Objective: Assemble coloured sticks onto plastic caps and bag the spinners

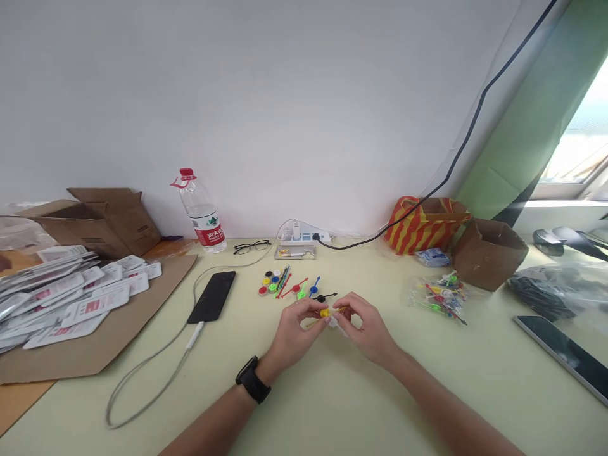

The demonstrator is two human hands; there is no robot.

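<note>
Between my two hands, a little above the table, is a yellow spinner arrow (325,313) with a round hub. My left hand (295,330), with a black watch on its wrist, pinches it at the hub. The fingers of my right hand (367,324) are closed at its other side, partly covering it. A white piece (333,322) shows just under the fingertips; whether it is held or lies on the table I cannot tell. Beyond my hands lie a black spinner arrow (322,298), a blue spinner arrow (314,288) and a red spinner arrow (295,288).
Coloured round caps (268,273) lie left of the arrows. A phone (213,297) is on its cable, near a water bottle (207,221). At right are a bag of spinner parts (439,296), a brown box (489,253) and a tablet (565,351). White packets (95,307) cover cardboard at left.
</note>
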